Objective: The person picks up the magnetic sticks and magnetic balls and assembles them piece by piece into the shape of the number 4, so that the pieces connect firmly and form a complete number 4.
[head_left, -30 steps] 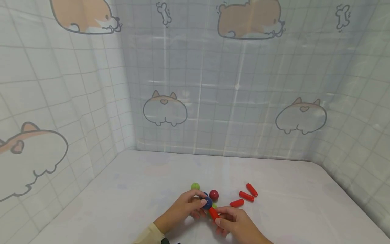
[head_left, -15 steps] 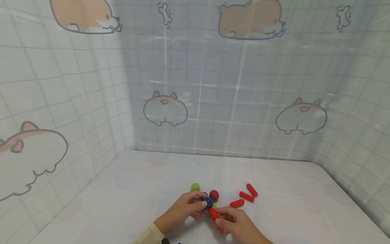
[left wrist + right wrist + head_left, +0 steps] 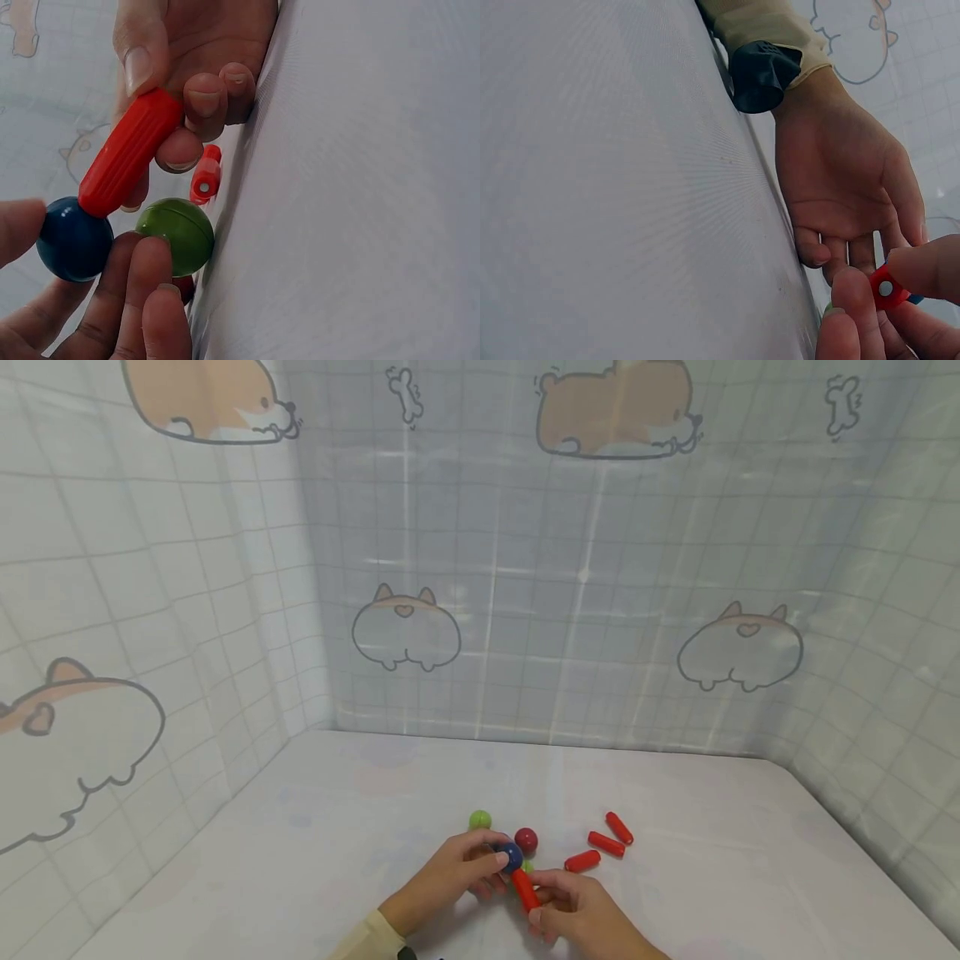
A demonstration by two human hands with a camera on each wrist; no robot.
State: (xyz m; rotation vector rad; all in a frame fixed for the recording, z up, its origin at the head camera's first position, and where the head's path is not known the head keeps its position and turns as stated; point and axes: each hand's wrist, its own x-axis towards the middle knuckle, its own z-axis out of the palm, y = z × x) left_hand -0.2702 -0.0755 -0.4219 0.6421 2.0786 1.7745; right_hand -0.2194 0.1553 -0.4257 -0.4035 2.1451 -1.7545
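My left hand [image 3: 461, 867] pinches a glossy blue ball [image 3: 512, 857] between thumb and fingers. My right hand [image 3: 588, 908] grips the near end of a ribbed red magnetic rod [image 3: 526, 891]. In the left wrist view, the far end of the rod [image 3: 129, 154] meets the blue ball [image 3: 75, 241], and both are off the table. Close behind the left fingers is a green ball [image 3: 178, 234], partly covered by them. A small silver disc shows in the end of the rod [image 3: 889, 292] in the right wrist view.
Beyond the hands lie a dark red ball [image 3: 527, 840] and another green ball [image 3: 480, 820]. Several loose red rods [image 3: 606, 844] rest to the right on the white table [image 3: 697, 860]. Printed curtains [image 3: 525, 543] enclose the back and sides.
The right thumb and fingers have shifted slightly down the red rod, and more of its length shows. The left hand keeps its pinch on the blue ball, nearly still.
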